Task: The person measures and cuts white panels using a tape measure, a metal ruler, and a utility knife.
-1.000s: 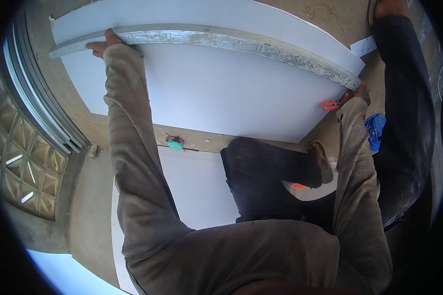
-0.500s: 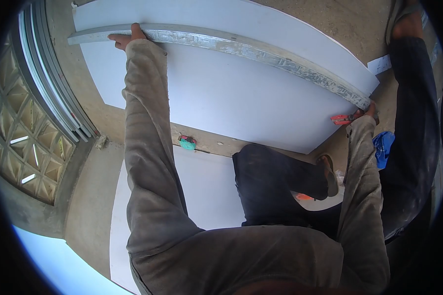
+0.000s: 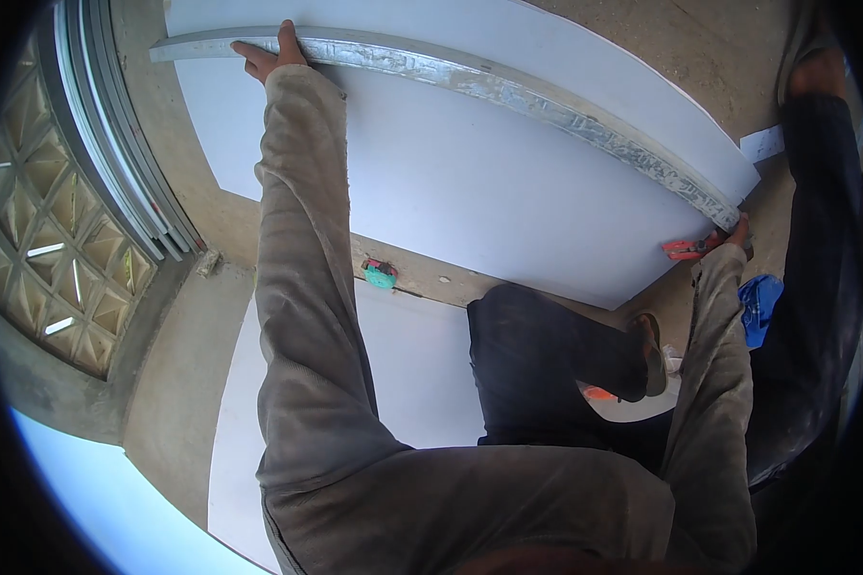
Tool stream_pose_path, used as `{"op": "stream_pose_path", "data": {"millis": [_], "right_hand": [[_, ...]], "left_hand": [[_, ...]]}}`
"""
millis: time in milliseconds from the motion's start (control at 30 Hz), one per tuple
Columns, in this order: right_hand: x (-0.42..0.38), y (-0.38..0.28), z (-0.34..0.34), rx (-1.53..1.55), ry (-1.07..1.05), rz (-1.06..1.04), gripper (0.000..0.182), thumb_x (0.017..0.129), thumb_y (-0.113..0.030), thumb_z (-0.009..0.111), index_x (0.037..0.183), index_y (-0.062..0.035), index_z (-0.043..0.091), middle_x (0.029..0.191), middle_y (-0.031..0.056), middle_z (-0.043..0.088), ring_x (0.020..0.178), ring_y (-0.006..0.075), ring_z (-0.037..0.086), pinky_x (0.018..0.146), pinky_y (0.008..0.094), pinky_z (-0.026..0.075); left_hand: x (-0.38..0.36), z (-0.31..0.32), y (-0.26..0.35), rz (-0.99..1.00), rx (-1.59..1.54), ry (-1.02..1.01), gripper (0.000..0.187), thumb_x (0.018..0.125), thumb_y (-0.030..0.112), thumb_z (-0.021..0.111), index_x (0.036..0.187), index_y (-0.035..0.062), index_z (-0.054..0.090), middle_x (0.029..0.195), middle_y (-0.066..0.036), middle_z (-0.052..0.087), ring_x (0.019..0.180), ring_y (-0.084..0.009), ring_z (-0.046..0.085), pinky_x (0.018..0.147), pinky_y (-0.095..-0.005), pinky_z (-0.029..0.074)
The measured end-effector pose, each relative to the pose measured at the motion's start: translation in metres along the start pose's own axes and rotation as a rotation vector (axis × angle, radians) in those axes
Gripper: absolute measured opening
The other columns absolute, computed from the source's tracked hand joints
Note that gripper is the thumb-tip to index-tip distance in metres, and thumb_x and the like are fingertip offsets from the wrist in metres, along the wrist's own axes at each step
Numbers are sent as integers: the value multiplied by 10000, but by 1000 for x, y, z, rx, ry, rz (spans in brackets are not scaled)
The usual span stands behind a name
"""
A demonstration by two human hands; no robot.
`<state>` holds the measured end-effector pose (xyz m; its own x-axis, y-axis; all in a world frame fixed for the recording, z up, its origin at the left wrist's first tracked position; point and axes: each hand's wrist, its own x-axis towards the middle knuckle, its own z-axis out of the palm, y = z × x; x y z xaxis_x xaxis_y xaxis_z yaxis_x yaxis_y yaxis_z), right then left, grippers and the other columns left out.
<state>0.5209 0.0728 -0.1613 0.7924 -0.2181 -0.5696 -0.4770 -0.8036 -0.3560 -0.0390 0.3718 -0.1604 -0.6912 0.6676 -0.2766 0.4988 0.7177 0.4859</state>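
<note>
A long metal bar [image 3: 508, 91] lies across a large white board [image 3: 431, 153]. Near the bar's left end, my left hand [image 3: 276, 56] presses on it with the thumb and fingers spread apart. At the far right end of the bar is my right hand [image 3: 736, 233], its fingers closed round a red-handled tool [image 3: 688, 249] beside the bar's tip. The tool's head is hidden, and part of that hand is hard to see.
A green and red tape measure [image 3: 380, 274] sits between the upper board and a second white board [image 3: 417, 369]. Metal profiles [image 3: 115, 144] stand by the lattice blocks [image 3: 62, 249] at left. A blue cloth [image 3: 759, 309] lies at right, near a sandalled foot [image 3: 654, 355].
The view has shifted, so the boards and tape measure appear slightly farther right. Both hands remain at the bar's two ends.
</note>
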Motion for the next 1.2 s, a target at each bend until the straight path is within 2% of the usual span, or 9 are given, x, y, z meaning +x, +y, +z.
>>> {"op": "stream_pose_path", "data": {"millis": [167, 200, 267, 333, 467, 567, 800, 867, 1200], "right_hand": [[55, 17, -9, 87, -238, 89, 418, 738, -552, 496, 799, -145, 567, 577, -13, 517, 407, 103, 441, 362, 247, 354], [52, 17, -1, 172, -147, 53, 420, 715, -562, 512, 755, -146, 557, 542, -16, 498, 393, 99, 430, 355, 246, 341], [51, 10, -6, -2, -141, 122, 409, 695, -555, 529, 710, -147, 542, 538, -14, 494, 407, 102, 445, 353, 251, 333], [23, -1, 0, -125, 16, 17, 416, 684, -555, 525, 676, -139, 535, 514, -10, 467, 401, 111, 436, 346, 251, 323], [48, 11, -3, 40, -84, 60, 326, 656, -436, 593, 698, -114, 567, 515, 0, 470, 369, 110, 398, 338, 247, 320], [30, 5, 2, -57, -31, 50, 365, 700, -508, 502, 682, -145, 533, 534, -15, 458, 383, 112, 379, 342, 259, 311], [9, -7, 1, 22, -111, 175, 336, 685, -490, 544, 723, -156, 534, 601, -43, 478, 375, 70, 361, 326, 208, 292], [12, -3, 2, 46, -112, 139, 339, 702, -503, 515, 750, -167, 540, 631, -56, 493, 373, 55, 349, 320, 174, 266], [-8, -10, 5, -20, -158, 158, 346, 719, -508, 490, 747, -169, 551, 610, -58, 496, 381, 60, 356, 320, 172, 261]], "left_hand": [[1, -2, 2, 33, 171, 30, 886, 706, 431, 543, 1354, 135, 17, 1327, -156, 208, 1162, -368, 343, 944, -441, 343], [-2, -3, 6, 21, 155, 20, 896, 702, 433, 543, 1354, 136, 4, 1340, -147, 190, 1169, -363, 339, 947, -437, 341], [-4, -6, 6, 31, 85, -24, 907, 700, 423, 546, 1352, 137, -17, 1346, -135, 179, 1170, -357, 340, 948, -433, 340], [-5, -7, 10, 19, 120, -18, 909, 698, 413, 550, 1352, 140, -20, 1345, -129, 181, 1168, -355, 343, 945, -428, 344], [-1, -3, 9, 15, 77, -16, 915, 684, 388, 564, 1352, 151, -14, 1335, -122, 195, 1146, -352, 367, 930, -416, 361], [2, -3, 8, -11, 169, 1, 925, 673, 377, 576, 1352, 149, -8, 1328, -118, 202, 1127, -346, 385, 925, -410, 367], [8, -1, 0, 17, 64, -29, 951, 665, 409, 591, 1354, 136, -4, 1331, -116, 201, 1160, -341, 358, 937, -412, 352], [12, 1, -3, 33, 54, -8, 951, 676, 352, 633, 1356, 101, 18, 1265, -157, 241, 1117, -331, 370, 914, -380, 366], [13, 1, -6, 56, 96, -8, 937, 697, 438, 608, 1354, 128, 16, 1302, -150, 221, 1145, -353, 358, 936, -397, 377]]}}
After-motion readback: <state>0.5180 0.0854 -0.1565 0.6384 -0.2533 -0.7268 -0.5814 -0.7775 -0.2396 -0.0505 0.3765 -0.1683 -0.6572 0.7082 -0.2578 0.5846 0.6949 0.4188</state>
